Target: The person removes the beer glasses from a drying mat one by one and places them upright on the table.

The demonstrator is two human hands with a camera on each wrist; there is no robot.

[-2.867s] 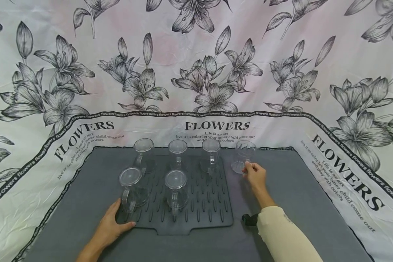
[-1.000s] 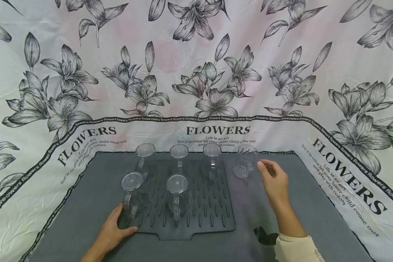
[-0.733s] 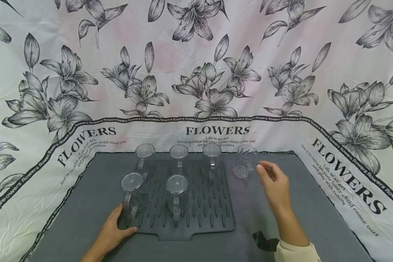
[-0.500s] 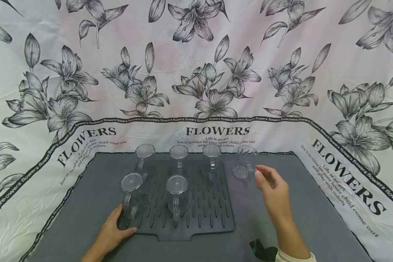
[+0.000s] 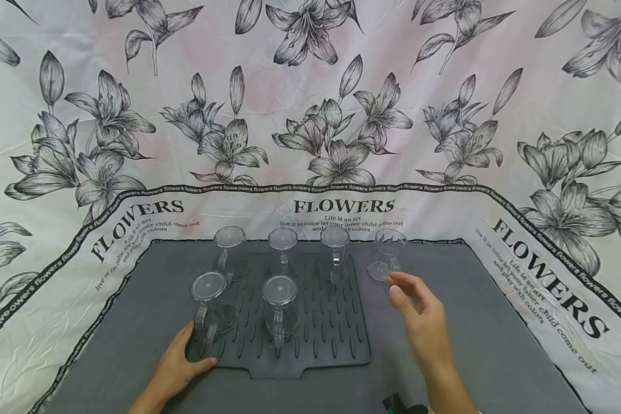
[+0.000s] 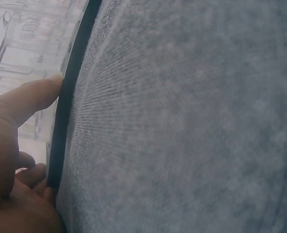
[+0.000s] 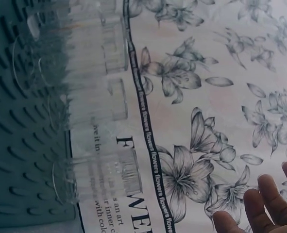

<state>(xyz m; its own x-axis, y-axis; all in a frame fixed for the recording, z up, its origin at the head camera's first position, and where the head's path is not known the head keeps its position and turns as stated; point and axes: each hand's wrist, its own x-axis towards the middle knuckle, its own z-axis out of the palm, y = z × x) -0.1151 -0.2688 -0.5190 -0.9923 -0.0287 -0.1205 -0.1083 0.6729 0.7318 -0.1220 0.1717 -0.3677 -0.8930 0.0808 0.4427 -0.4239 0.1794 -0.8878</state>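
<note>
In the head view my left hand (image 5: 176, 362) rests at the front left corner of a dark ribbed drying mat (image 5: 336, 345). Its thumb lies along the front edge and its fingers along the left edge; the left wrist view shows the thumb (image 6: 39, 94) touching the mat's rim. Several clear glass mugs stand on the mat, among them a front left mug (image 5: 222, 316) and a front middle mug (image 5: 288, 316). My right hand (image 5: 424, 322) holds nothing, its loosely bent fingers just in front of a glass mug (image 5: 390, 244) standing on the table right of the mat.
Three more mugs line the back of the mat, including a back right mug (image 5: 334, 244). A grey cloth (image 5: 497, 345) covers the table. Behind it hangs a white flower-printed curtain (image 5: 310, 155). A dark strapped device (image 5: 401, 405) sits by my right forearm.
My right hand, earlier at the right mug's handle, came away to its right, then moved back left and toward me. The mugs stay in place. My left hand keeps to the mat's corner.
</note>
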